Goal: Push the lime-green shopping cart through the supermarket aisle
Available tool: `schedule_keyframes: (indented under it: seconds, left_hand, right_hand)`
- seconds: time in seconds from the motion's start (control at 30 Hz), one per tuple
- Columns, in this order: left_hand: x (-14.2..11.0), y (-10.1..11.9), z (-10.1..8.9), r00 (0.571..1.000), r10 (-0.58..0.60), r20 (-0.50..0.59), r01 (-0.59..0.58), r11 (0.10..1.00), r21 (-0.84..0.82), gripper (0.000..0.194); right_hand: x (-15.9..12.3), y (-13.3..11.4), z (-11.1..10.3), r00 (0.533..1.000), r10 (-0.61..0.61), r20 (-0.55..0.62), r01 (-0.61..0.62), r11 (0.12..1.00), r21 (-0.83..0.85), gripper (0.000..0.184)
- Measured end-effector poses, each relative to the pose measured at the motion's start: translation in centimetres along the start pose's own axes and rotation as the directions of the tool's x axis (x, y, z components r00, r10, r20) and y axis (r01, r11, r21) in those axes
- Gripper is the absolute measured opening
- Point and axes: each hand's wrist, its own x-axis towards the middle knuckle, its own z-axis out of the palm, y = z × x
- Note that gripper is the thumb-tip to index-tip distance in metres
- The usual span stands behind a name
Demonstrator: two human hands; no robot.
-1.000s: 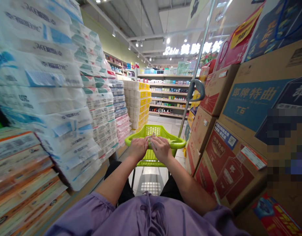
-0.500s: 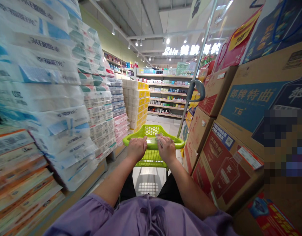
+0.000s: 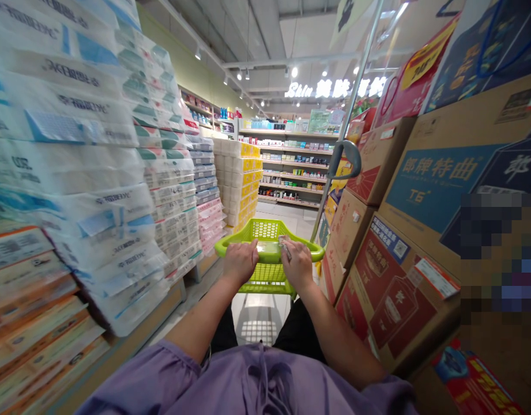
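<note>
A green shopping cart (image 3: 268,269) stands right in front of me, its perforated basket facing forward. My left hand (image 3: 240,261) is closed round the left part of its handle. On the right part of the same handle, my right hand (image 3: 297,259) is wrapped as well. Something small and pale, perhaps paper or plastic, shows between the fingers of the right hand; I cannot make out what it is. A clear label covers the handle between the two hands. No goods can be seen in the visible part of the basket.
Tall stacks of wrapped paper packs (image 3: 105,155) line the left side, with yellow-and-white packs (image 3: 243,178) beyond. Cardboard boxes (image 3: 438,173) are piled close on the right, beside a metal pole with a grey handle (image 3: 346,160). Stocked shelves (image 3: 293,158) stand ahead across the tiled floor.
Both hands stay on the cart handle; the right hand has shifted slightly to the right along it. The surroundings have moved only a little in view.
</note>
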Motion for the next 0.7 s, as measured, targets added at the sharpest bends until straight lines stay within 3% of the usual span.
schedule_keyframes:
  seconds: [0.07, 0.27, 0.47, 0.6, 0.7]
  left_hand:
    - [0.0, 0.0, 0.1, 1.0, 0.002, -0.004, -0.002, 1.0, -0.001, 0.04]
    - [0.0, -0.3, 0.1, 1.0, 0.023, -0.009, -0.023, 1.0, 0.005, 0.04]
    - [0.0, -0.2, 0.0, 0.999, 0.032, -0.006, -0.031, 0.999, 0.011, 0.039]
    - [0.0, -0.2, -0.1, 1.0, 0.019, 0.009, -0.019, 1.0, 0.019, 0.039]
    - [-0.1, -0.2, -0.1, 0.999, 0.031, 0.009, -0.031, 0.999, 0.011, 0.04]
  right_hand:
    - [-0.1, -0.7, 0.2, 1.0, 0.009, -0.001, -0.009, 1.0, -0.023, 0.024]
    - [-0.1, -3.0, 0.1, 0.98, -0.173, 0.1, 0.17, 0.985, 0.042, 0.023]
    - [1.3, -3.2, 0.6, 0.995, -0.019, 0.098, 0.02, 1.0, -0.016, 0.019]
    - [1.1, -4.9, 1.1, 0.983, -0.14, 0.115, 0.14, 0.99, 0.009, 0.021]
    - [0.7, -4.6, 0.8, 0.974, -0.195, 0.115, 0.193, 0.981, 0.033, 0.023]
